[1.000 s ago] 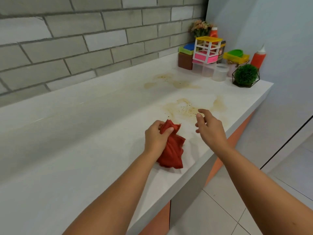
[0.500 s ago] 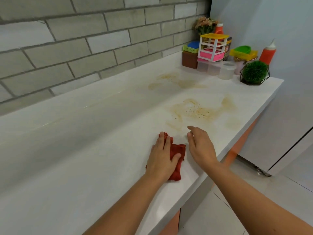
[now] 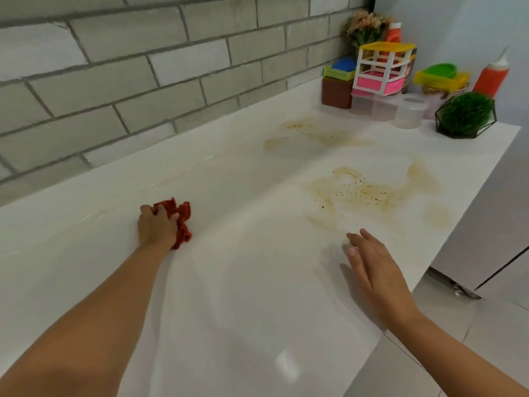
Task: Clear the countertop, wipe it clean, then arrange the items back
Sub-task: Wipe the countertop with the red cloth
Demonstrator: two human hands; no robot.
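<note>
Grey brick wall (image 3: pixel 177 81) with pale lines between bricks runs along back, behind long shiny white tabletop (image 3: pixel 257 296). Plain pale blue-grey wall (image 3: pixel 463 21) meets it at far right corner. Thin dark gap (image 3: pixel 372 2) at top of that corner. Right of tabletop: tall white panel (image 3: pixel 486 219) with thin dark line across it, small metal foot (image 3: pixel 465 292) under it. Pale tiled floor (image 3: pixel 503 333) below. Soft light. Bright white glare spot (image 3: pixel 286 366) on near part of tabletop.

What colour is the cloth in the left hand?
Red; the cloth bunched under the left hand shows best in the head view.
</note>
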